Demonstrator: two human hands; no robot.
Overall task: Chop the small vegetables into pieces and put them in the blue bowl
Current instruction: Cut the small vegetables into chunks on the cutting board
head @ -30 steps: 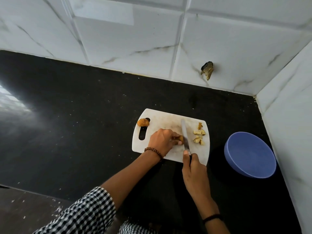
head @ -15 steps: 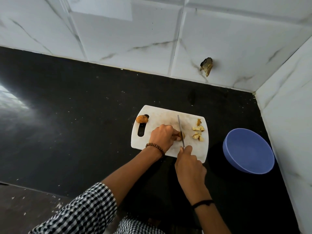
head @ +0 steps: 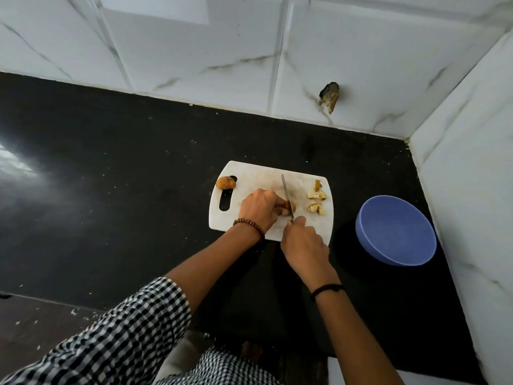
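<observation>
A small brown vegetable [head: 291, 208] is held down near the middle of a white rectangular plastic cutting board [head: 249, 173] by the left hand [head: 259, 211], whose fingers are curled over it and pinch it. A slim steel-bladed knife [head: 286, 197] is gripped by the right hand [head: 304, 243], with the fingers wrapped round the handle, which is hidden under them. The blade is set edge-down across the vegetable, just beside the left fingertips, with its tip pointing towards the wall. A heap of pale cut vegetable pieces [head: 316, 202] is seen on the board's right part, apart from the blade. A whole orange-brown vegetable [head: 225, 182] is lying at the board's left edge, at the far end of the handle slot. A round blue bowl [head: 397, 232] is placed on the black stone countertop [head: 111, 176] to the right of the board, near it but not touching it, close to the white marble-veined tiled wall [head: 194, 51]. A brown beaded bracelet [head: 249, 225] is worn on the left wrist and a black band [head: 327, 289] on the right
</observation>
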